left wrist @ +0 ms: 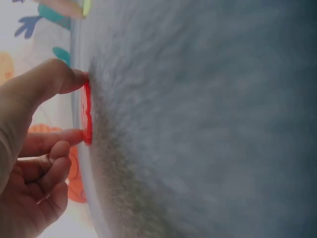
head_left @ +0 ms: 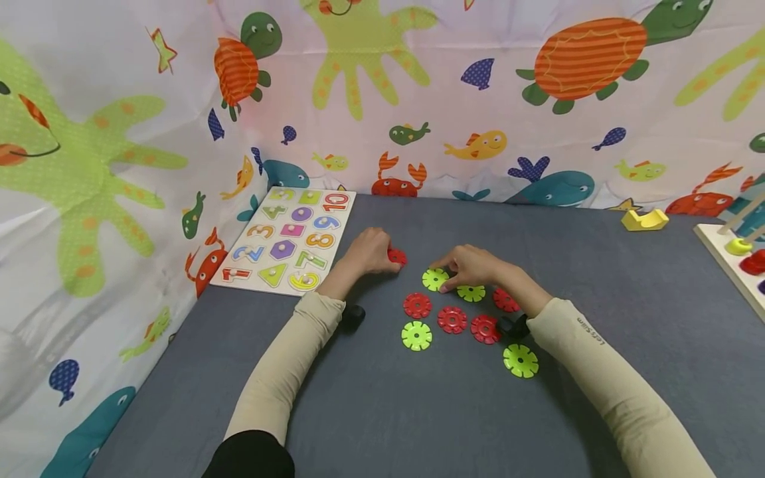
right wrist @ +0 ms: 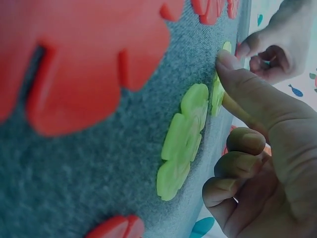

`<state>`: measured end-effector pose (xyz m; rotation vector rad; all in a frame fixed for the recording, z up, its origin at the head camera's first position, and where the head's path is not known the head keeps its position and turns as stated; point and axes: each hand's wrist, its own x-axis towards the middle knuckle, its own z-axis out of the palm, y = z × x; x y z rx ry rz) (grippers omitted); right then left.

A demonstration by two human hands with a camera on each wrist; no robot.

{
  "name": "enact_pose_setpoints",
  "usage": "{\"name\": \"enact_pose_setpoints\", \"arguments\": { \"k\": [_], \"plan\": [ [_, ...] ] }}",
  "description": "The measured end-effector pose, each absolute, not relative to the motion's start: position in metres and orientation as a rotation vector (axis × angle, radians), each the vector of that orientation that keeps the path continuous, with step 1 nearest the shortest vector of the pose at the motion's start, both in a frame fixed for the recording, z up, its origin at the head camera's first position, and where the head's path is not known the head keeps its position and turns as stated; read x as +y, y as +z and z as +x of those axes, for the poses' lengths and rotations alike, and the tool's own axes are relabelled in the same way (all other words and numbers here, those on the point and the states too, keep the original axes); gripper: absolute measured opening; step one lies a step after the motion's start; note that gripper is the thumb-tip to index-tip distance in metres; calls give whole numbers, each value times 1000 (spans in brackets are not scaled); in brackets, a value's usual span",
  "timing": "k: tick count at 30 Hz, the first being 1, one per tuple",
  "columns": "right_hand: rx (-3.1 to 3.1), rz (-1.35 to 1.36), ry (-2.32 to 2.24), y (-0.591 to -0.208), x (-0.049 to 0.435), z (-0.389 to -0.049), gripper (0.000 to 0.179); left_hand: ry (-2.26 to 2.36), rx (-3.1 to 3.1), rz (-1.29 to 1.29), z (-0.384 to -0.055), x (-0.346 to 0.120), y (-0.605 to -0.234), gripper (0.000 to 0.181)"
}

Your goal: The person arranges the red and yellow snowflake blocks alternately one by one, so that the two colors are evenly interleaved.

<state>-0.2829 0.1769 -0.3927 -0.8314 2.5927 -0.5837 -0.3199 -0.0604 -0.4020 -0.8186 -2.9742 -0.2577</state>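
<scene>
A grey table point(head_left: 370, 411) spreads beneath both hands, its surface plain and dark. The left hand point(head_left: 369, 252) pinches a red disc point(head_left: 397, 257) between thumb and forefinger, low over the table. To that grip's right, the right hand point(head_left: 475, 265) pinches a green disc point(head_left: 435, 279) by its edges, thumb and forefinger at opposite sides. Another green disc point(head_left: 471, 293) lies just under the right palm; more red and green discs are scattered on the wearer's side of the two grips. Left of the left hand is a number board point(head_left: 277, 232). Well to the right of the right hand are a yellow block point(head_left: 645, 221) and a peg board point(head_left: 720, 242). Beyond both grips and leftward hangs a white cloth point(head_left: 466, 40) printed with turtles, crabs and fish.
</scene>
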Motion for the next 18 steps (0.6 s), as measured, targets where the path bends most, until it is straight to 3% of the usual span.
{"name": "enact_pose_setpoints", "arguments": {
  "k": [18],
  "plan": [
    [2638, -763, -596, -391, 181, -285, 49, -179, -2953, -779, -342, -54, -398, 36]
  ]
}}
